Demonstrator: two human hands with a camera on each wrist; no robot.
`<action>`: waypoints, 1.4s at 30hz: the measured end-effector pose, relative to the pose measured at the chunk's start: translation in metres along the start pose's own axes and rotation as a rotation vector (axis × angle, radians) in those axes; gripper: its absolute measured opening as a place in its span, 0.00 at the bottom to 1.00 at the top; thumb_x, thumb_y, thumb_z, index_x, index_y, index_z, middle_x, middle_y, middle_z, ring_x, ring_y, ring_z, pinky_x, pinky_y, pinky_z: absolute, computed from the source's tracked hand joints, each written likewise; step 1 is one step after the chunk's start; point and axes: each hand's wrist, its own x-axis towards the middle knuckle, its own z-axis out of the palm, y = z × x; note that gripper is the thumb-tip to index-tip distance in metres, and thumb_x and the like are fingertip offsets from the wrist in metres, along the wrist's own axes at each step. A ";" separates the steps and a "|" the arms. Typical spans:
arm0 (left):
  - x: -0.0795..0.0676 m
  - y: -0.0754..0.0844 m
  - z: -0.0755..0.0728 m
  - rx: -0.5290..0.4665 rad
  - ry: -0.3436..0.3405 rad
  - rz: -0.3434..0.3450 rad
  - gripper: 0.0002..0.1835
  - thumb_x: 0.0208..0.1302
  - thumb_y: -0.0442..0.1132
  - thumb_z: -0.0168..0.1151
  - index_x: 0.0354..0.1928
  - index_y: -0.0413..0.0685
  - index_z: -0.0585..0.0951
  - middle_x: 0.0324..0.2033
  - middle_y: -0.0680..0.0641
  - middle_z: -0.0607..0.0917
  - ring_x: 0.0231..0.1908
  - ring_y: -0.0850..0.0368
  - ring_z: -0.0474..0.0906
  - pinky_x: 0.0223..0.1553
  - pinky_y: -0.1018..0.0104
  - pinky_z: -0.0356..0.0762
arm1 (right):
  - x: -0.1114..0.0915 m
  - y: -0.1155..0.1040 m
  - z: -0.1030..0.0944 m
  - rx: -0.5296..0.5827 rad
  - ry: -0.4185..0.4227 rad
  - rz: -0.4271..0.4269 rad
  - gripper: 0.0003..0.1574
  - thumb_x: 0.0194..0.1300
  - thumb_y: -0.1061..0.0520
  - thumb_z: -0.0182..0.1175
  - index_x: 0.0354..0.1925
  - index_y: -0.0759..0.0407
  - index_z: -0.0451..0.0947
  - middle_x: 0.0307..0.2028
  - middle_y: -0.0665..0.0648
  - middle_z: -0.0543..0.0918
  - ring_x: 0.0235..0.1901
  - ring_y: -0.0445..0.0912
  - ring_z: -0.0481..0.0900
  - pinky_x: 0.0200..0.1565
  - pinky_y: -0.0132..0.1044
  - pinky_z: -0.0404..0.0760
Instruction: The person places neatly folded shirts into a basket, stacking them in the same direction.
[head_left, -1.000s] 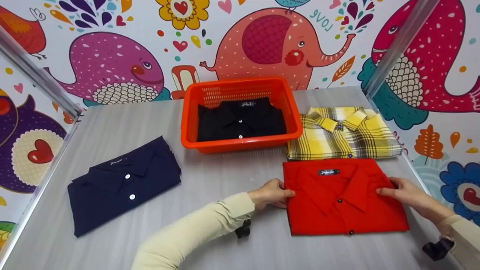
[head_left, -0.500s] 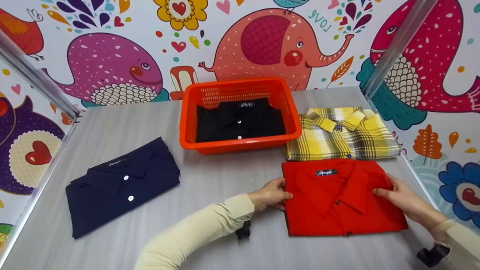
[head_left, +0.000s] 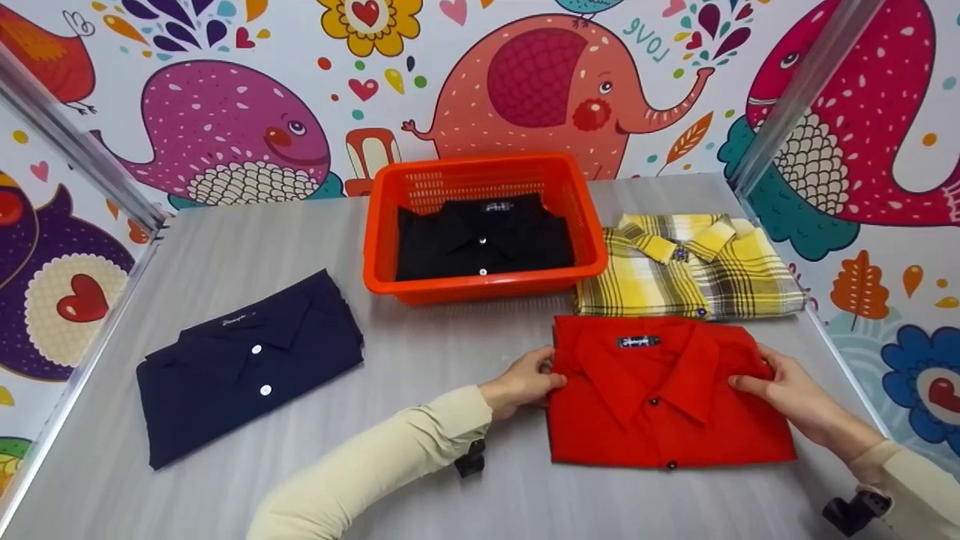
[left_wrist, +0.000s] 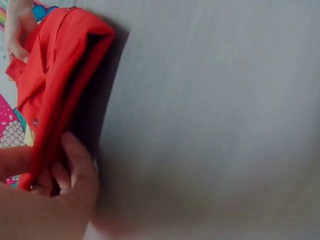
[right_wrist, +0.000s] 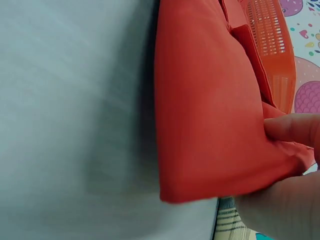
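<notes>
A folded red shirt (head_left: 622,420) with a dark collar label and dark buttons is held by its two side edges at the right of the table. My left hand (head_left: 521,382) pinches its left edge, thumb on top and fingers beneath, as the left wrist view shows around the folded layers (left_wrist: 55,100). On the opposite edge my right hand (head_left: 802,397) grips the cloth, thumb over the upper face. In the right wrist view the shirt's near edge (right_wrist: 200,125) stands off the table, with a shadow beside it.
An orange basket (head_left: 487,285) with a folded black shirt (head_left: 442,244) inside stands at the back middle. Behind the red shirt lies a folded yellow plaid shirt (head_left: 697,277), against the basket's right side. A folded navy shirt (head_left: 255,367) lies on the left of the grey table (head_left: 420,360).
Both hands and the red shirt have shifted a little to the left. The shirt appears slightly raised compared with before. The other shirts and the basket stay put.
</notes>
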 end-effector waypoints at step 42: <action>-0.063 -0.019 -0.105 -0.071 0.176 0.315 0.12 0.64 0.27 0.58 0.48 0.32 0.73 0.41 0.42 0.83 0.38 0.55 0.78 0.38 0.65 0.77 | 0.023 -0.070 0.063 0.162 0.040 -0.478 0.36 0.62 0.76 0.56 0.67 0.68 0.60 0.52 0.50 0.76 0.47 0.41 0.77 0.47 0.30 0.77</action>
